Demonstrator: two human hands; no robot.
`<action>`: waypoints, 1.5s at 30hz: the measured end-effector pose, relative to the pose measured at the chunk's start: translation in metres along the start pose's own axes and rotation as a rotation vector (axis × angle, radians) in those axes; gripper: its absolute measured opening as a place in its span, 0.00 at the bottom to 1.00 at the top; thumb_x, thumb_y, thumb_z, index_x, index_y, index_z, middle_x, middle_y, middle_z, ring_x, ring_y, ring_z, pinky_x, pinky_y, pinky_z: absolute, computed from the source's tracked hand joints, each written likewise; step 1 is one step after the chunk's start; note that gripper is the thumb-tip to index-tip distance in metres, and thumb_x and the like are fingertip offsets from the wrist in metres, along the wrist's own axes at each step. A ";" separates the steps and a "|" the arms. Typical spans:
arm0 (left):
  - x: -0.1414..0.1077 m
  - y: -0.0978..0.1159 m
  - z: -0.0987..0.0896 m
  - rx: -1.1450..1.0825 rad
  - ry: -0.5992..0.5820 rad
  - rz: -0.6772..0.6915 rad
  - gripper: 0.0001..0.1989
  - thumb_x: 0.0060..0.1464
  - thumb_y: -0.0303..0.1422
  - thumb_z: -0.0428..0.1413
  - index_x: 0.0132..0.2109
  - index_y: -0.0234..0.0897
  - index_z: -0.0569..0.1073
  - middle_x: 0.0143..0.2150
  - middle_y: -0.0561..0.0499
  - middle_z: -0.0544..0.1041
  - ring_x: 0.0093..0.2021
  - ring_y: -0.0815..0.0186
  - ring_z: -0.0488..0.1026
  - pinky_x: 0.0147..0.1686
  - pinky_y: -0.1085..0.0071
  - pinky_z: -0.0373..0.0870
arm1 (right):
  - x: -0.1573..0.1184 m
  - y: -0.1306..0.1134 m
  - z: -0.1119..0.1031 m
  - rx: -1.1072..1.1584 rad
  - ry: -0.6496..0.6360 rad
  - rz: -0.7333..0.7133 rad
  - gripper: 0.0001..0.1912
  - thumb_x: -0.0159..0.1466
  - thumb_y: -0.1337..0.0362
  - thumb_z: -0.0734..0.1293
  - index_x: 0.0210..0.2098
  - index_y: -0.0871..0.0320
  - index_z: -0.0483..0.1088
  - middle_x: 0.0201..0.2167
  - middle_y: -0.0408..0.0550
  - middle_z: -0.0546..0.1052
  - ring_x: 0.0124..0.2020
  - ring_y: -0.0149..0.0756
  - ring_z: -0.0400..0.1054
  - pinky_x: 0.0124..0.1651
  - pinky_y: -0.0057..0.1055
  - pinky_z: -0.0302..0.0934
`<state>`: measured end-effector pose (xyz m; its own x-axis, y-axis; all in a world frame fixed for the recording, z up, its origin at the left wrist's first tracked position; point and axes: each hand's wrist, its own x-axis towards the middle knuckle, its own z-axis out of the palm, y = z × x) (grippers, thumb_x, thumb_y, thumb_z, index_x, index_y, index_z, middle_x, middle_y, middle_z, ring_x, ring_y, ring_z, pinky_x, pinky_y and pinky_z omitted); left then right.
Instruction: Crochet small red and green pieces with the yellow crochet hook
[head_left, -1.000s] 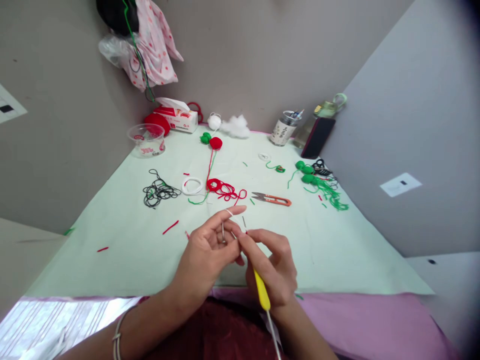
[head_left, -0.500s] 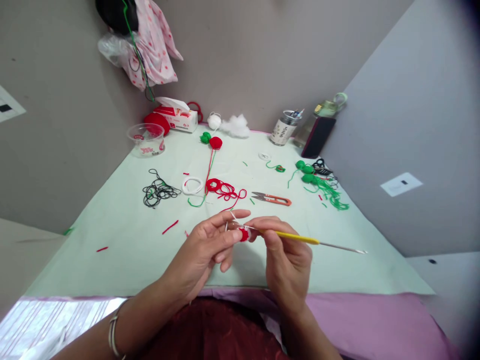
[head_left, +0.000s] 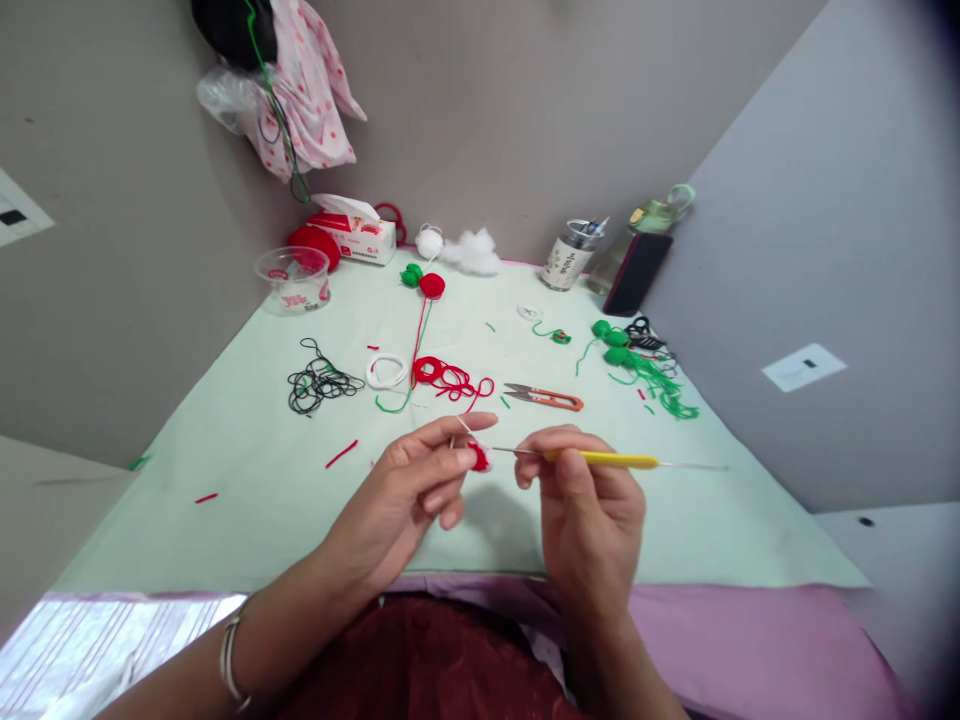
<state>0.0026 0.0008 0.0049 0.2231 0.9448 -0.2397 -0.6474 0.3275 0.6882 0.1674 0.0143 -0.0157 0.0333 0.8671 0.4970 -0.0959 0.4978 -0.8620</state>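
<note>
Between thumb and fingers, my left hand [head_left: 420,475] pinches a small red and white crochet piece [head_left: 478,458]. A strand of white yarn [head_left: 466,428] runs from it over the raised index finger. My right hand [head_left: 589,500] grips a crochet hook [head_left: 615,460] by its yellow handle, a metal shaft showing at both ends. The hook's thin left tip points at the crochet piece, close by its right edge; whether it touches a loop is too small to tell. Just beyond my hands lies a tangle of red yarn [head_left: 454,380], and near it orange thread snips [head_left: 544,397].
Black yarn [head_left: 319,380] and a white yarn ring [head_left: 385,371] lie left of centre. A plastic tub [head_left: 292,285], tissue box [head_left: 360,240], white stuffing [head_left: 472,252], pen jar [head_left: 570,258] and phone [head_left: 637,275] line the back. Green yarn pieces [head_left: 652,375] lie at right.
My right hand has moved right with the crochet hook, drawing its tip away from inside the crochet piece. The hook now lies more level. My left hand and the piece have shifted slightly left.
</note>
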 end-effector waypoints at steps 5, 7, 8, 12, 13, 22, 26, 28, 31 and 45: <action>-0.002 -0.006 0.003 0.140 -0.001 0.074 0.16 0.53 0.31 0.73 0.50 0.43 0.88 0.34 0.53 0.79 0.28 0.74 0.69 0.31 0.77 0.75 | 0.001 -0.002 0.004 -0.084 -0.059 0.007 0.10 0.73 0.67 0.69 0.43 0.48 0.84 0.38 0.43 0.84 0.40 0.34 0.77 0.44 0.31 0.71; -0.002 -0.006 0.003 0.150 0.008 0.072 0.13 0.55 0.33 0.72 0.49 0.43 0.88 0.33 0.53 0.80 0.28 0.74 0.70 0.33 0.76 0.76 | -0.001 -0.001 0.002 -0.076 -0.036 0.032 0.11 0.74 0.67 0.68 0.44 0.47 0.83 0.36 0.42 0.83 0.36 0.32 0.75 0.42 0.29 0.70; -0.001 -0.006 0.002 0.152 0.012 0.071 0.13 0.56 0.34 0.72 0.49 0.43 0.88 0.32 0.53 0.80 0.28 0.74 0.70 0.34 0.75 0.76 | -0.002 0.000 0.000 -0.057 -0.035 0.049 0.11 0.74 0.66 0.68 0.44 0.48 0.83 0.36 0.41 0.83 0.35 0.31 0.74 0.41 0.29 0.69; 0.001 -0.005 0.002 0.153 0.039 0.076 0.13 0.54 0.33 0.73 0.48 0.43 0.88 0.34 0.54 0.81 0.28 0.75 0.72 0.36 0.75 0.76 | -0.002 0.002 -0.003 0.082 -0.046 0.136 0.09 0.75 0.64 0.68 0.44 0.50 0.83 0.37 0.43 0.82 0.36 0.31 0.73 0.41 0.30 0.69; 0.001 -0.004 0.003 0.146 0.041 0.074 0.13 0.53 0.32 0.73 0.47 0.43 0.88 0.34 0.54 0.81 0.28 0.75 0.71 0.35 0.75 0.76 | -0.001 0.002 -0.003 0.123 -0.043 0.157 0.09 0.75 0.63 0.68 0.43 0.50 0.83 0.38 0.44 0.82 0.36 0.31 0.74 0.41 0.30 0.70; -0.005 -0.002 0.003 0.213 0.065 0.068 0.11 0.56 0.33 0.70 0.48 0.42 0.88 0.31 0.55 0.78 0.28 0.73 0.74 0.38 0.73 0.75 | 0.001 -0.004 -0.004 0.134 -0.067 0.127 0.12 0.77 0.62 0.64 0.43 0.54 0.81 0.37 0.46 0.83 0.33 0.33 0.78 0.39 0.33 0.74; -0.005 -0.001 -0.001 0.285 0.092 0.122 0.12 0.57 0.33 0.70 0.48 0.44 0.87 0.35 0.55 0.79 0.31 0.71 0.78 0.38 0.72 0.72 | -0.006 -0.008 -0.006 -0.054 -0.085 -0.003 0.13 0.77 0.67 0.63 0.46 0.53 0.80 0.39 0.46 0.83 0.36 0.34 0.78 0.42 0.35 0.74; -0.005 -0.001 -0.001 0.302 0.084 0.130 0.12 0.57 0.33 0.70 0.49 0.44 0.87 0.35 0.55 0.79 0.31 0.70 0.78 0.39 0.72 0.72 | -0.007 -0.010 -0.005 -0.108 -0.091 -0.064 0.13 0.77 0.69 0.63 0.47 0.53 0.80 0.39 0.46 0.83 0.37 0.35 0.78 0.43 0.35 0.73; -0.004 -0.001 -0.003 0.315 0.076 0.127 0.12 0.58 0.34 0.69 0.50 0.44 0.87 0.35 0.55 0.78 0.31 0.70 0.78 0.39 0.72 0.73 | -0.008 -0.011 -0.003 -0.137 -0.090 -0.114 0.14 0.76 0.71 0.62 0.48 0.53 0.79 0.40 0.46 0.84 0.38 0.35 0.79 0.43 0.35 0.73; -0.007 -0.008 0.009 0.241 0.146 0.162 0.27 0.50 0.31 0.74 0.58 0.41 0.83 0.32 0.56 0.76 0.27 0.74 0.68 0.32 0.76 0.71 | -0.018 0.009 -0.004 -0.657 -0.169 -0.568 0.19 0.71 0.72 0.68 0.58 0.51 0.77 0.45 0.52 0.82 0.44 0.42 0.79 0.40 0.37 0.76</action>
<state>0.0126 -0.0087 0.0076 0.0137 0.9802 -0.1976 -0.4707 0.1806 0.8636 0.1696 0.0031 -0.0328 -0.2503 0.4973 0.8307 0.4830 0.8077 -0.3380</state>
